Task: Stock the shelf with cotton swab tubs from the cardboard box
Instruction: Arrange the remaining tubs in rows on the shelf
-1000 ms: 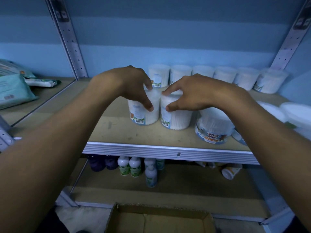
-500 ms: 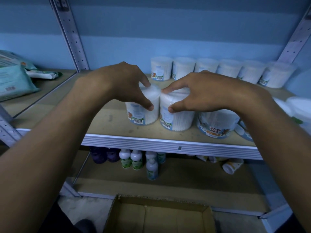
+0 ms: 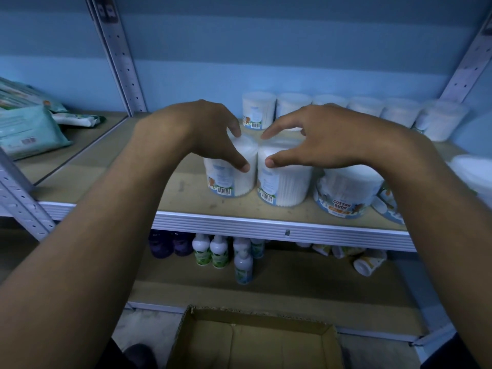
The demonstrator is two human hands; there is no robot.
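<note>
Two white cotton swab tubs stand side by side near the front of the wooden shelf (image 3: 186, 190). My left hand (image 3: 202, 131) grips the left tub (image 3: 229, 179) from above, thumb on its front and fingers over the lid. The right tub (image 3: 287, 185) is held the same way by my right hand (image 3: 327, 139), its index finger stretched towards the left tub. Both tubs rest on the shelf and touch each other. Below, the cardboard box (image 3: 255, 342) sits on the floor; the part of it in view holds nothing.
A row of several tubs (image 3: 259, 109) lines the back of the shelf. A wider "Cotton Buds" tub (image 3: 346, 193) stands right of my hands. Small bottles (image 3: 218, 251) fill the lower shelf. Wipe packs (image 3: 26, 131) lie on the left shelf, past a metal upright (image 3: 117, 54).
The two tubs stay in the same spot on the shelf. My right hand's fingers have spread a little over the lid. The left hand has hardly moved.
</note>
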